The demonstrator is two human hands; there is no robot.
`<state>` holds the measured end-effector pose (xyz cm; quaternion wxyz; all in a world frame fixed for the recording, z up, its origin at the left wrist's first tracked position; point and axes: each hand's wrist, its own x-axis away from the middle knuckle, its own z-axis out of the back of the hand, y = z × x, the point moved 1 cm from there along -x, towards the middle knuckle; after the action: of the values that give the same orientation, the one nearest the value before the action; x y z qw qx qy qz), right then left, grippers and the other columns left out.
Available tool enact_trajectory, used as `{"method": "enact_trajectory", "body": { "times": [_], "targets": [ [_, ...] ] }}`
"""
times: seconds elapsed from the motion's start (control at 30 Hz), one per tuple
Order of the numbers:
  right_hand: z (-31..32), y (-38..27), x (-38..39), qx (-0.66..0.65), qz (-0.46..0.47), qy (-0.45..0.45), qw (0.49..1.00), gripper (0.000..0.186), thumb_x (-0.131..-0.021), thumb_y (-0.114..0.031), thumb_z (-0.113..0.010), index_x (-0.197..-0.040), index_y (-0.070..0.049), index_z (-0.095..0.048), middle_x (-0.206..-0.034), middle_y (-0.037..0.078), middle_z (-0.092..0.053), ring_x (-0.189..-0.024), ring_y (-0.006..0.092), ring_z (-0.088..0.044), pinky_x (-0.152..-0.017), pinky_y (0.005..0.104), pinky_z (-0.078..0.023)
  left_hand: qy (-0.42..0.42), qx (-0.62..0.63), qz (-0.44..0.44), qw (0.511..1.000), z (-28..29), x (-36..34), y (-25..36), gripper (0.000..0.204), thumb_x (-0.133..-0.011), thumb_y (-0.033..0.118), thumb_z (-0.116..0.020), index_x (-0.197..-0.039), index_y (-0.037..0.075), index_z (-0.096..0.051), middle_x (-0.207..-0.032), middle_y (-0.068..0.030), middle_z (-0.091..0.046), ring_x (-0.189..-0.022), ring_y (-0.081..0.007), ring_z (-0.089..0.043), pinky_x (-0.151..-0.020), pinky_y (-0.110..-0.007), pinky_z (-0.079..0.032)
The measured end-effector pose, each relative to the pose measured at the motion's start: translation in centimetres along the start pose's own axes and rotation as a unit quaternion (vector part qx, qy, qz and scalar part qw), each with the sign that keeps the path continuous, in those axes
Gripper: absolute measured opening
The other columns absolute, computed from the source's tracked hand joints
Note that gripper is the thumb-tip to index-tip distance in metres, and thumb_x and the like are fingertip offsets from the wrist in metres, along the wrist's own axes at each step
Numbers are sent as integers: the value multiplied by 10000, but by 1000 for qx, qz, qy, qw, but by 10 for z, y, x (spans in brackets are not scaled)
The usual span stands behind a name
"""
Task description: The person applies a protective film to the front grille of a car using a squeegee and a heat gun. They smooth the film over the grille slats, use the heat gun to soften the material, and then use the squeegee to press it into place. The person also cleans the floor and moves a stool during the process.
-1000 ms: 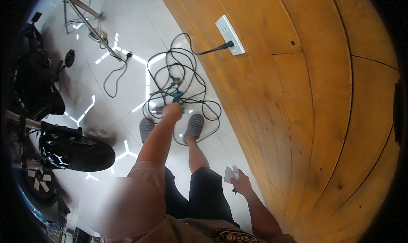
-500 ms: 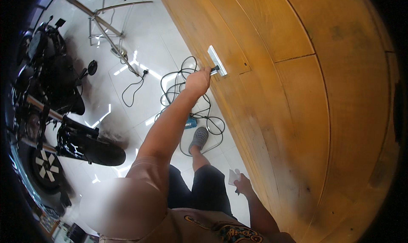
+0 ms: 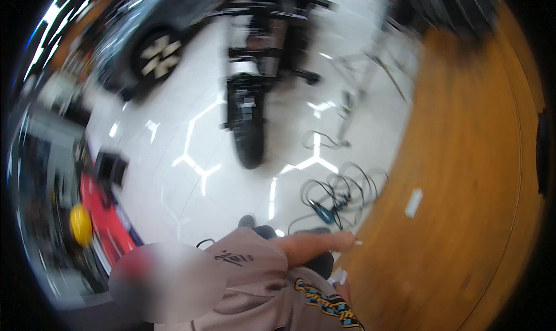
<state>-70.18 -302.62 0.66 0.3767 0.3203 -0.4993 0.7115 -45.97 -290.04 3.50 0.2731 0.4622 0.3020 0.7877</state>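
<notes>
My left hand (image 3: 344,241) is closed near the edge of the wooden plank surface (image 3: 452,232). A small pale tip (image 3: 358,242) sticks out from its fingers; blur hides what it belongs to. Closer to my body, my right hand (image 3: 343,289) is partly covered by my shirt and grips a whitish flat piece (image 3: 338,277). On the wood, apart from both hands, lies a pale rectangular strip (image 3: 413,203).
Looped black cable (image 3: 341,186) and a blue-green tool (image 3: 323,213) lie on the glossy floor beside the wood. Further off stand a black motorcycle (image 3: 249,122), a car (image 3: 142,47) and a blurred metal stand (image 3: 373,59). Red and yellow objects (image 3: 81,224) sit at the left.
The view has swung left, bringing the car and motorcycle towards the middle. My left hand has drawn back from the pale strip, which stays on the wood. My right hand still holds the whitish piece.
</notes>
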Motion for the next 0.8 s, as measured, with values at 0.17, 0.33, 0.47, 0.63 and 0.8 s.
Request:
{"method": "enact_trajectory", "body": {
  "times": [0.17, 0.33, 0.47, 0.63, 0.8],
  "targets": [
    [-5, -79, -26, 203, 101, -21, 974, 363, -775, -130, -559, -1088, 47, -610, -863, 174, -654, -765, 279, -657, -662, 396, -526, 133, -17, 46, 990, 51, 123, -83, 306, -821, 113, -534, -1087, 4, -640, -1045, -250, -661, -946, -414, -654, -821, -505, -512],
    [-62, -177, -50, 290, 121, -24, 949, 329, -780, -133, -562, -1047, 54, -607, -849, 177, -653, -747, 286, -656, -650, 400, -524, 395, 74, 186, 897, 126, 329, -278, 309, -824, 109, -530, -1086, -13, -640, -993, -278, -668, -935, -437, -646, -837, -502, -507],
    [-188, -261, -72, 280, 176, -91, 939, 304, -783, -136, -564, -1014, 59, -605, -838, 179, -652, -734, 292, -654, -641, 403, -522, 628, 172, 299, 698, 41, 558, -491, 458, -962, 271, -482, -1312, -21, -522, -1254, -269, -585, -1079, -409, -603, -949, -480, -471],
    [-420, -363, 15, 414, 383, -118, 817, 279, -772, -136, -571, -986, 43, -591, -704, 146, -598, -588, 249, -622, -533, 409, -496, 610, 523, 339, 489, -70, 744, -524, 401, -936, 119, -439, -1313, 8, -517, -875, -180, -651, -623, -231, -595, -533, -367, -502],
    [-602, -423, 39, 533, 440, -171, 702, 348, -767, -184, -629, -1030, 43, -603, -907, 258, -665, -829, 432, -655, -751, 482, -515, 648, 676, 222, 271, -159, 747, -565, 563, -868, 42, -510, -1427, 75, -445, -812, -149, -628, -573, -198, -555, -444, -353, -435]
  ]
}}
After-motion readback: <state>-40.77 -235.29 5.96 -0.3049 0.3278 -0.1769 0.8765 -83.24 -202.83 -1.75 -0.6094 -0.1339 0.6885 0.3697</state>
